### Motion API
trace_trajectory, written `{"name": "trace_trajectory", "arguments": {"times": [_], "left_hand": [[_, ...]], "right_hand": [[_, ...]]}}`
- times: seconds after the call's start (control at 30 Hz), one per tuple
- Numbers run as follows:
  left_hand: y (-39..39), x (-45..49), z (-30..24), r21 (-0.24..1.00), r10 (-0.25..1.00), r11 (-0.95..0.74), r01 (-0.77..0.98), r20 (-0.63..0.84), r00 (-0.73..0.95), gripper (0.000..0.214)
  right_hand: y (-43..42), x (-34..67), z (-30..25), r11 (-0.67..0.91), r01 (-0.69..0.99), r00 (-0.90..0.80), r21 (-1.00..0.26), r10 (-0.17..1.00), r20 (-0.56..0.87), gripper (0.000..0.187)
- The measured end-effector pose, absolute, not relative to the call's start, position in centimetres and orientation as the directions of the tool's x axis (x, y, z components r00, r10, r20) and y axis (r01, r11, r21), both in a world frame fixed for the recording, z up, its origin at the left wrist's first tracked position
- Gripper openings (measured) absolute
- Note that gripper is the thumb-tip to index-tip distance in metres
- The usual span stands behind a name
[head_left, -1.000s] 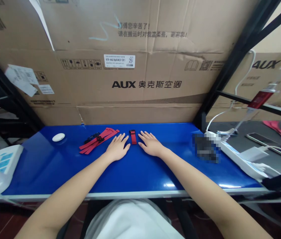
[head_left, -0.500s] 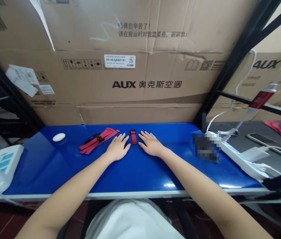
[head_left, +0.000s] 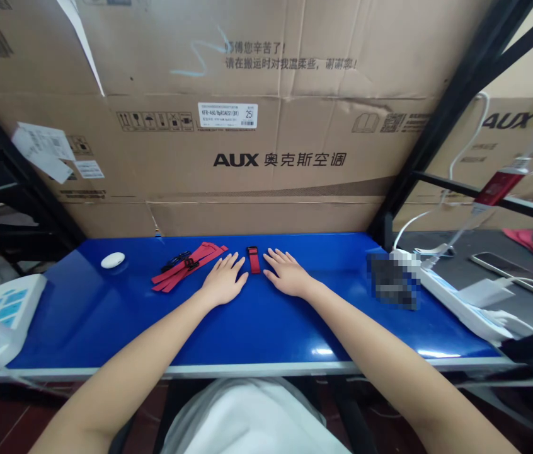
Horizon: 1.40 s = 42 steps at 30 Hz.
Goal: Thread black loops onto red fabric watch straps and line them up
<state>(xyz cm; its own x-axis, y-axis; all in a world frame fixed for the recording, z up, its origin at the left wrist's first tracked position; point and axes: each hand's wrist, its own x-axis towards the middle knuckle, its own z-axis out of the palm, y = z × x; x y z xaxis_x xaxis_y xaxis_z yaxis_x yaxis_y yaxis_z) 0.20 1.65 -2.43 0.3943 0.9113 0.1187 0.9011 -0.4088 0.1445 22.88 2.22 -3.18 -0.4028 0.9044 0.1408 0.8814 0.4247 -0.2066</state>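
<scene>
My left hand (head_left: 223, 279) lies flat on the blue tabletop (head_left: 252, 334), fingers spread and holding nothing. My right hand (head_left: 287, 273) rests palm down across from it, likewise open. In the gap between them sits a short red strap (head_left: 254, 261) with a black buckle (head_left: 252, 250) at its far end; neither hand grips it. Just left of my left hand is a loose pile of red straps (head_left: 176, 275), with black buckles (head_left: 175, 260) on and beside them.
A white round object (head_left: 113, 260) and a white power strip (head_left: 9, 315) are at the left. On the right are a blurred dark object (head_left: 393, 282), another power strip (head_left: 460, 309) with cables, and a phone (head_left: 507, 268). A cardboard wall (head_left: 271, 183) stands behind the table.
</scene>
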Motion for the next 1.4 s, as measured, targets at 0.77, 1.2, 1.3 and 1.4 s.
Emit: {"name": "trace_trajectory", "arguments": {"times": [0.77,1.2,1.3,1.4], "left_hand": [[-0.4,1.0,-2.2,0.191,0.875,-0.482,0.855,0.153,0.459,0.055],[0.0,0.5,-2.3,0.152,0.868,-0.496,0.855,0.133,0.479,0.054],[0.1,-0.4,-2.1,0.150,0.890,-0.456,0.877,0.098,0.446,0.056],[0.4,-1.3,-1.9,0.155,0.912,-0.410,0.899,0.078,0.403,0.057]], "right_hand": [[5.4,31.1,-1.6,0.061,0.987,-0.042,-0.147,0.991,0.126,0.051],[5.0,23.3,-1.1,0.382,0.812,-0.376,-0.441,0.920,0.105,0.015],[4.7,25.2,-0.5,0.328,0.816,-0.338,-0.476,0.939,0.068,0.011],[2.9,27.4,-0.2,0.407,0.864,-0.339,-0.298,0.906,0.254,0.001]]}}
